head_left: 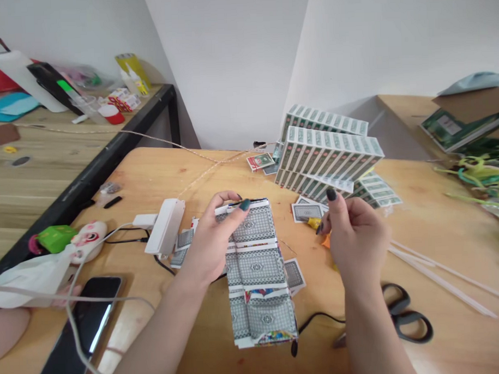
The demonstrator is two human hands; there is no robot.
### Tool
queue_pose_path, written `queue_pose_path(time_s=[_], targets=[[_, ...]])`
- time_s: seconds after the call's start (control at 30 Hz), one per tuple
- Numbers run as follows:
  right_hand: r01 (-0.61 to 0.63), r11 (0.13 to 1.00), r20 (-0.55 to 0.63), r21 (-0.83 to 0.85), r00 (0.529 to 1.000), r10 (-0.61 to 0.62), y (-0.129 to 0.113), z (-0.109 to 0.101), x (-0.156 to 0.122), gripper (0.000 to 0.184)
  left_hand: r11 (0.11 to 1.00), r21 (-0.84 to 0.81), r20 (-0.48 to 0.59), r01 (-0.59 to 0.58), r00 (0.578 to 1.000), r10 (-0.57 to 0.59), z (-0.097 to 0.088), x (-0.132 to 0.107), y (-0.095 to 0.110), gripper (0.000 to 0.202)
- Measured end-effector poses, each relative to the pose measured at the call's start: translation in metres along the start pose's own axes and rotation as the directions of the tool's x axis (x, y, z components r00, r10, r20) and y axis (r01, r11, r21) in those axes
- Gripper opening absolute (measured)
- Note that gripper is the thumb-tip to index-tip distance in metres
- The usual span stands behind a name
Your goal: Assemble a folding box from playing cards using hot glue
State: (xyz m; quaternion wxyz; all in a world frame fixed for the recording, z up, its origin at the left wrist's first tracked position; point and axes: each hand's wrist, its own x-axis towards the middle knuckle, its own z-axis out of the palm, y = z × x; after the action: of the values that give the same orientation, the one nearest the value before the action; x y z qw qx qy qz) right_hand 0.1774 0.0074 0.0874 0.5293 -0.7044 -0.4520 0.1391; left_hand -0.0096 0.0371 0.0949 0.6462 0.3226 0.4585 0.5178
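My left hand [212, 240] grips the top end of a long panel of joined playing cards [256, 274], thumb and fingers pinching its upper edge. The panel lies lengthwise toward me on the wooden table [159, 174]. My right hand [353, 232] is closed around a small tool with a yellow and orange body [319, 228], held just right of the panel's top. Loose cards [307, 211] lie beside it.
A big fanned structure of card packs [328, 154] stands at the back. Black scissors [405, 311] and white sticks [436, 278] lie at right. A white power adapter [164, 227], a phone [80, 329], cables and a small toy [87, 239] sit at left.
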Motion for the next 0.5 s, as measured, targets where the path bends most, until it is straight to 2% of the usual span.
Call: queue_pose_path(time_s=[0.07, 0.1, 0.17, 0.27, 0.33, 0.4, 0.5], targets=[[0.004, 0.988, 0.049, 0.153, 0.999, -0.012, 0.003, 0.002, 0.002, 0.019, 0.999, -0.05, -0.035, 0.003, 0.999, -0.005, 0.0, 0.003, 0.002, 0.028], [0.005, 0.975, 0.085, 0.224, 0.996, -0.025, 0.004, 0.003, 0.002, 0.015, 0.997, -0.075, -0.046, -0.001, 0.999, -0.003, -0.001, 0.005, 0.002, 0.029], [-0.005, 0.957, 0.157, 0.291, 0.987, -0.042, 0.004, 0.005, 0.002, 0.026, 0.993, -0.112, -0.066, -0.034, 0.997, 0.026, -0.003, 0.008, 0.001, 0.03], [-0.049, 0.962, 0.23, 0.269, 0.973, -0.015, 0.002, 0.006, -0.001, 0.018, 0.985, -0.147, -0.128, -0.095, 0.989, 0.077, -0.007, 0.013, -0.001, 0.027], [-0.064, 0.968, 0.241, 0.242, 0.971, 0.004, -0.001, 0.005, -0.003, 0.02, 0.976, -0.183, -0.172, -0.116, 0.981, 0.085, -0.008, 0.017, -0.002, 0.026], [-0.044, 0.977, 0.251, 0.207, 0.968, -0.009, -0.004, 0.005, -0.004, 0.023, 0.968, -0.214, -0.21, -0.132, 0.974, 0.086, -0.01, 0.019, -0.003, 0.028], [0.025, 0.984, 0.33, 0.176, 0.94, -0.083, -0.01, 0.006, -0.009, 0.019, 0.956, -0.211, -0.264, -0.202, 0.954, 0.144, -0.011, 0.022, -0.004, 0.03]])
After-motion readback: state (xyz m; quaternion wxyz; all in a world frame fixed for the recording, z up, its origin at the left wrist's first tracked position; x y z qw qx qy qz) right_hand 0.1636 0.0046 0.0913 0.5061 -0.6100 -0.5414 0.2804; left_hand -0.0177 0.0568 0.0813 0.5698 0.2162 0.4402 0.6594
